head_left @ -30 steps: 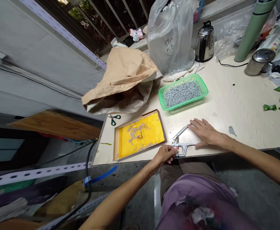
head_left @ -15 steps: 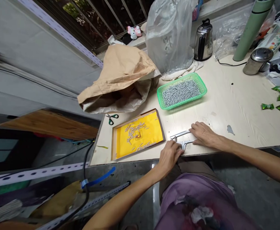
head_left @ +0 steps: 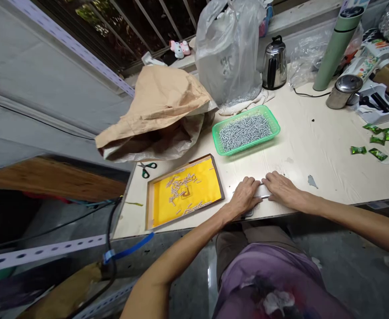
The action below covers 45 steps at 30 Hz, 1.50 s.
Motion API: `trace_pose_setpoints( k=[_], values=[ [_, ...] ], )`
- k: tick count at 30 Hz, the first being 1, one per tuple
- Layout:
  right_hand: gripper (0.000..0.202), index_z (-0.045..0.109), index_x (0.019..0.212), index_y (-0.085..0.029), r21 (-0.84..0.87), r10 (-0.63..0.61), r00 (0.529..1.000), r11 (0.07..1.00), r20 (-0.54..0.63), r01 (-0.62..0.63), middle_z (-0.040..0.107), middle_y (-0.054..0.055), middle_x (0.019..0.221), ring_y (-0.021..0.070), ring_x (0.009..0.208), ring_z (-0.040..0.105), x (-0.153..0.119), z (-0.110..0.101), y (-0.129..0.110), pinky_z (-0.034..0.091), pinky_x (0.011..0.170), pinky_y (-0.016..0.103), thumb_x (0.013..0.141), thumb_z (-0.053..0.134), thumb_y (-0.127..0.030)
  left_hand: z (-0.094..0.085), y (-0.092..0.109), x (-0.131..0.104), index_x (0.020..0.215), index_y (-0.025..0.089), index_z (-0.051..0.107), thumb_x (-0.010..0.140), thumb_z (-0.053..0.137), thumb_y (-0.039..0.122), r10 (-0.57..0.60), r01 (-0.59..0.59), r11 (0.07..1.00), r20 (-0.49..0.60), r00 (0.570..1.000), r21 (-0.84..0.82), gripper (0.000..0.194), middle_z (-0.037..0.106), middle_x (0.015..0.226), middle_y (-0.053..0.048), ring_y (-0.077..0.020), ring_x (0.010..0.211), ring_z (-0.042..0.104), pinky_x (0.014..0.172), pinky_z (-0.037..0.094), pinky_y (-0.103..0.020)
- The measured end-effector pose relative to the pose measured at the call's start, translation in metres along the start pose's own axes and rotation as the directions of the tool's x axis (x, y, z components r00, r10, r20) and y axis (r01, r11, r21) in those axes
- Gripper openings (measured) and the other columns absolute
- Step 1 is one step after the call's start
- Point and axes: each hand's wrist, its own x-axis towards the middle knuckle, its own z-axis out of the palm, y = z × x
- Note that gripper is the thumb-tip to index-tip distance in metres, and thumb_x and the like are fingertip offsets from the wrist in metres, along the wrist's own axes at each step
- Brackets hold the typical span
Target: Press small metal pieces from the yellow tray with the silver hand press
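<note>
Between my hands, at the front edge of the table, lies a silver metal hand tool [head_left: 262,192] with two long bars; its exact kind is unclear. My left hand [head_left: 245,195] closes over its left end and hides most of it. At the other end, my right hand [head_left: 280,189] grips the bars with bent fingers. Left of my hands lies a shallow tray [head_left: 150,199] with a yellow lining [head_left: 163,212] and scattered small metal pins [head_left: 181,186]. Beyond them, a green plastic basket [head_left: 246,150] holds many small silver metal pieces [head_left: 245,132].
Green-handled scissors [head_left: 147,169] lie behind the tray, near a large brown paper bag [head_left: 167,93]. A plastic bag [head_left: 229,57], a steel kettle [head_left: 275,64], a green flask [head_left: 337,51] and a metal cup [head_left: 343,91] stand at the back. Green-wrapped sweets [head_left: 378,154] lie at right.
My left hand has moved up and right over the tool's left end, closer to my right hand, covering the part with the spring. The view has shifted slightly.
</note>
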Motion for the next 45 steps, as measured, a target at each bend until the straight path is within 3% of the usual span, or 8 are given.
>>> trace_pose_setpoints(
  k=[3,9,15,23,29,34,38,45],
  values=[
    [0.006,0.062,0.088,-0.014,0.039,-0.074,0.996,0.997,0.048,0.072,0.06,0.008,0.088,0.0214,0.084,0.052,0.007,-0.002,0.006,0.038,0.07,0.031,0.081,0.062,-0.014,0.002,0.001,0.004,0.099,0.019,0.052,0.085,0.059,0.029,-0.033,0.033,0.999,-0.002,0.999,-0.01,0.018,0.055,0.1,-0.007,-0.0235,0.096,0.05,0.084,0.045,-0.039],
    [0.011,0.063,0.082,-0.016,0.08,-0.094,0.988,0.993,0.119,0.084,0.06,0.006,0.08,0.0191,0.08,0.052,0.012,-0.007,0.009,0.036,0.067,0.029,0.085,0.054,-0.01,0.005,0.005,0.006,0.089,0.019,0.056,0.089,0.052,0.024,-0.067,0.067,0.997,-0.01,0.998,-0.028,0.006,0.058,0.092,-0.006,-0.0218,0.092,0.051,0.079,0.046,-0.035],
    [0.038,0.062,0.103,-0.012,0.122,-0.129,0.986,0.986,0.106,0.116,0.06,0.011,0.1,0.0235,0.092,0.053,0.009,-0.013,0.022,0.042,0.075,0.031,0.071,0.076,-0.027,0.023,0.013,-0.013,0.126,0.017,0.046,0.089,0.053,0.024,-0.07,0.065,0.997,-0.17,0.983,-0.039,0.038,0.053,0.124,-0.015,-0.0283,0.117,0.049,0.096,0.045,-0.047],
    [0.013,0.066,0.09,-0.013,0.039,-0.037,0.999,0.999,0.034,0.036,0.063,0.011,0.093,0.022,0.088,0.053,0.035,-0.012,0.036,0.038,0.078,0.031,0.089,0.053,-0.017,0.068,0.044,-0.042,0.136,0.016,0.039,0.095,0.04,0.036,0.081,-0.11,0.99,-0.304,0.949,-0.082,0.045,0.047,0.14,-0.018,-0.0263,0.137,0.035,0.111,0.032,-0.05],
    [0.02,0.066,0.092,-0.015,-0.093,-0.106,0.994,0.99,-0.011,0.104,0.062,0.011,0.094,0.0218,0.088,0.047,0.049,-0.019,0.0,0.032,0.074,0.033,0.09,0.047,-0.01,0.067,0.047,-0.041,0.137,0.012,0.039,0.094,0.043,0.042,0.066,-0.106,0.988,-0.306,0.95,-0.117,0.052,0.047,0.139,-0.019,-0.0273,0.138,0.034,0.113,0.029,-0.05],
    [0.014,0.068,0.078,-0.02,-0.043,-0.562,0.82,0.821,0.109,0.569,0.061,0.005,0.091,0.0201,0.089,0.045,0.054,-0.008,-0.057,0.031,0.068,0.033,0.088,0.058,-0.021,0.072,0.05,-0.04,0.134,0.011,0.046,0.092,0.047,0.042,0.008,-0.046,0.987,-0.239,0.971,-0.154,0.052,0.054,0.133,-0.017,-0.0302,0.131,0.043,0.11,0.035,-0.046],
    [0.015,0.064,0.067,-0.018,-0.104,-0.66,0.744,0.737,0.103,0.668,0.06,0.006,0.081,0.0199,0.083,0.045,0.065,0.014,-0.072,0.031,0.066,0.034,0.081,0.062,-0.014,0.072,0.051,-0.039,0.139,0.01,0.04,0.093,0.045,0.041,-0.001,-0.023,0.995,-0.25,0.968,-0.094,0.056,0.044,0.141,-0.019,-0.0319,0.135,0.037,0.11,0.032,-0.048],
    [0.015,0.057,0.077,-0.019,0.091,-0.603,0.7,0.729,-0.381,0.678,0.059,0.003,0.076,0.0165,0.072,0.048,0.071,-0.006,-0.06,0.039,0.066,0.03,0.088,0.048,-0.013,0.058,0.038,-0.051,0.119,0.009,0.057,0.093,0.045,0.043,0.158,-0.165,0.986,-0.284,0.946,-0.001,0.045,0.063,0.117,-0.018,-0.0282,0.116,0.056,0.096,0.047,-0.04]
  ],
)
